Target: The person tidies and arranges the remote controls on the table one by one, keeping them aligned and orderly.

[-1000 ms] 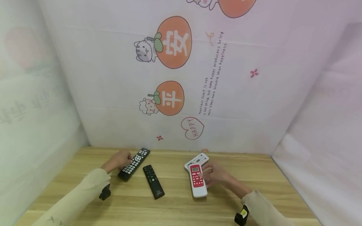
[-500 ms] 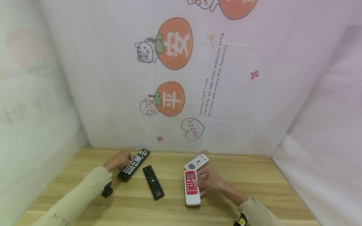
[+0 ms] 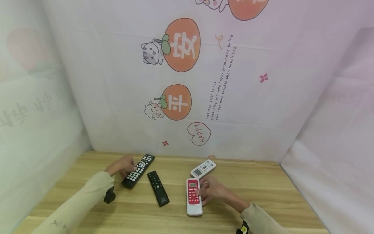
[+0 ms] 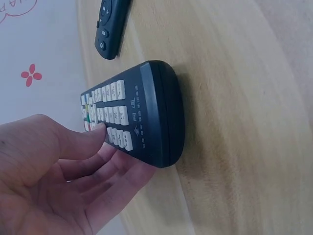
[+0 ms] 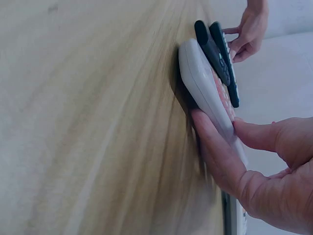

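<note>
My left hand holds a long black remote control with white buttons at the back left of the table. In the left wrist view its thumb lies on the buttons, with the other fingers at the side and beneath. My right hand pinches a red-and-white remote control, thumb on the button face. In the right wrist view a finger lies under that white body, close above the wood. Between the hands lies a slim black remote control, touched by neither.
A white remote control lies slanted just behind the red-and-white one, near the back edge. The wooden table meets a white printed cloth wall at the back. Similar cloth hangs along both sides.
My right hand has shifted left and toward me with the red-and-white remote control, uncovering more of the white remote control behind it. The left hand keeps nearly the same place.
</note>
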